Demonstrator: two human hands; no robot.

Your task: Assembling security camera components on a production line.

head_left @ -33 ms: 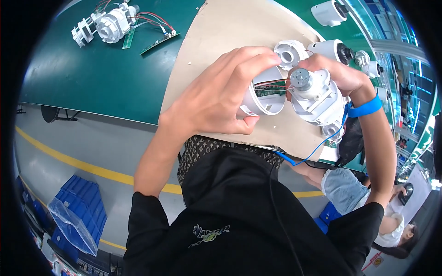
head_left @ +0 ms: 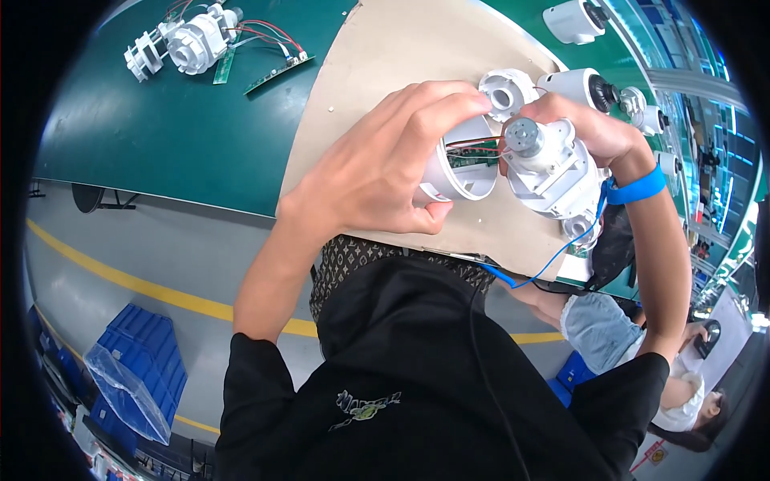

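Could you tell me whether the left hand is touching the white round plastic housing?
Touching: the head view shows the left hand wrapped around the white round plastic housing.

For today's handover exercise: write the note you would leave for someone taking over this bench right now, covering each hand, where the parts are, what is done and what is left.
Left hand: grips the white round shell, open side up, circuit board and wires showing inside.
Right hand: holds the white motor block against the shell; blue wrist strap on.
Both are held above the tan mat. A white ring piece lies on it.
Done: wires run between shell and motor block.
Left: the two halves are not yet closed together.
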